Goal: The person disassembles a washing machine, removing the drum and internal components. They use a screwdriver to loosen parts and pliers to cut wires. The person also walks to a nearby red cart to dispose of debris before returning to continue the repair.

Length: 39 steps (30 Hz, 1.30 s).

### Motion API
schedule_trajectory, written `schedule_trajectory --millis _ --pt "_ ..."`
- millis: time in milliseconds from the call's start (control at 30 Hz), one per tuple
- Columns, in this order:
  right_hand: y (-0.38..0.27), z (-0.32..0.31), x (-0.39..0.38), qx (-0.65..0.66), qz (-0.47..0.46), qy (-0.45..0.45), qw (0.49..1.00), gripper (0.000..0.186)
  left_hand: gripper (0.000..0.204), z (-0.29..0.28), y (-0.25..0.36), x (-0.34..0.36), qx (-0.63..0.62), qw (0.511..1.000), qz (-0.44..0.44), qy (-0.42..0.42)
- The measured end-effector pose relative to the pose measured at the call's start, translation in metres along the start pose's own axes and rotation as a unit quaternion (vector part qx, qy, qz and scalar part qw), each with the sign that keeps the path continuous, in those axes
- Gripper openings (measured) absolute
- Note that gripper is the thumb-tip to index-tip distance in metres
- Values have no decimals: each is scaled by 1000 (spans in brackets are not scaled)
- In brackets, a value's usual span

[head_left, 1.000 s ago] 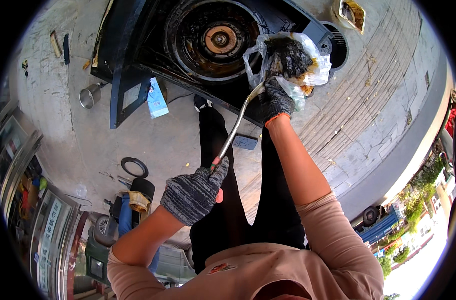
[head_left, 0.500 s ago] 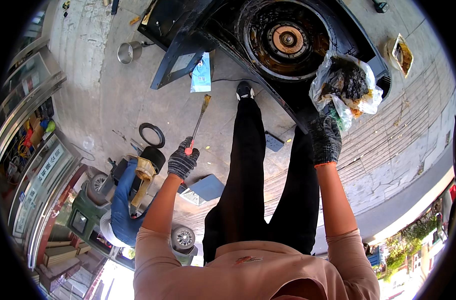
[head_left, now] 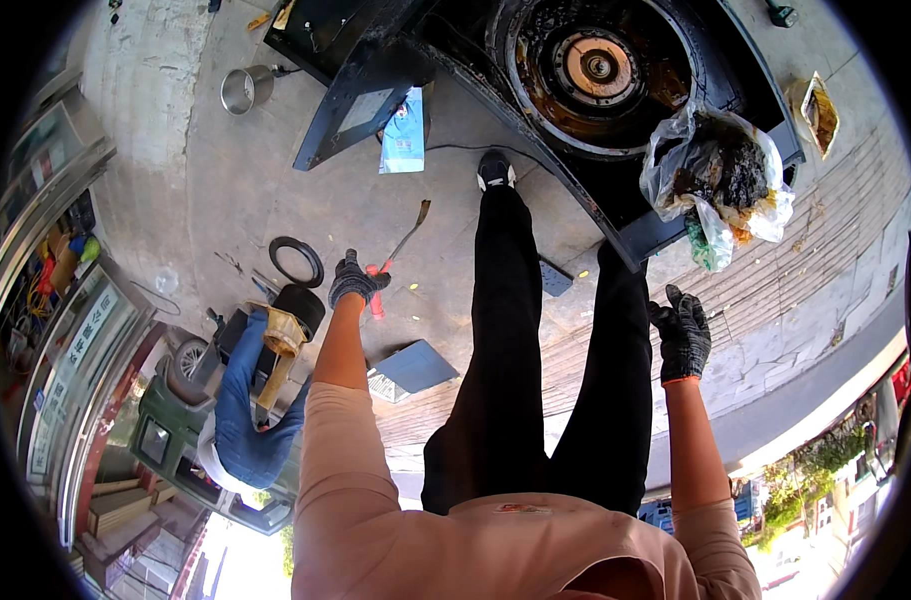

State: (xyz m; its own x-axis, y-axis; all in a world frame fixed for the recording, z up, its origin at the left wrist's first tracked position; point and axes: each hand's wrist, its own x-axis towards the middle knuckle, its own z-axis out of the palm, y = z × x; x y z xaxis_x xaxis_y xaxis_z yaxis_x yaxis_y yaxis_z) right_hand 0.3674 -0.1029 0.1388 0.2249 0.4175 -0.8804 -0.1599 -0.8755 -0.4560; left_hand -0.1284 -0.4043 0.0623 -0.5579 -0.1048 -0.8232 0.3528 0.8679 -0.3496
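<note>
Here, a scraper (head_left: 388,263) beside the left fingers (head_left: 350,264).

The grey floor (head_left: 190,190) bears a black housing (head_left: 587,180) — plus a metal cup (head_left: 258,89) and a black ring (head_left: 316,267).

Outdoor streetside workplace; paving (head_left: 775,270); opened, greasy machine (head_left: 600,68); green vehicle (head_left: 170,425); shop signboard (head_left: 80,335).

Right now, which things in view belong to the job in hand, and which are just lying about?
Probably part of the job:
- red-handled scraper, at the left hand
- plastic bag with dark, messy contents
- dark metal housing with the round opening

Apparently just lying about on the ground:
- blue packet
- metal cup
- black ring
</note>
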Motion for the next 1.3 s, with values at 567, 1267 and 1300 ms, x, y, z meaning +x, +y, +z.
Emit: schedule_trajectory --millis 567,1267,1300 --pt "-170 -17 88 -105 -237 47 965 55 43 -37 364 -138 -541 703 440 -144" --pt "-221 9 105 -348 -181 -104 914 25 23 -30 470 -180 -619 660 203 -374" --pt "-219 9 102 -322 -191 -121 919 26 25 -35 473 -199 -588 658 336 -330"
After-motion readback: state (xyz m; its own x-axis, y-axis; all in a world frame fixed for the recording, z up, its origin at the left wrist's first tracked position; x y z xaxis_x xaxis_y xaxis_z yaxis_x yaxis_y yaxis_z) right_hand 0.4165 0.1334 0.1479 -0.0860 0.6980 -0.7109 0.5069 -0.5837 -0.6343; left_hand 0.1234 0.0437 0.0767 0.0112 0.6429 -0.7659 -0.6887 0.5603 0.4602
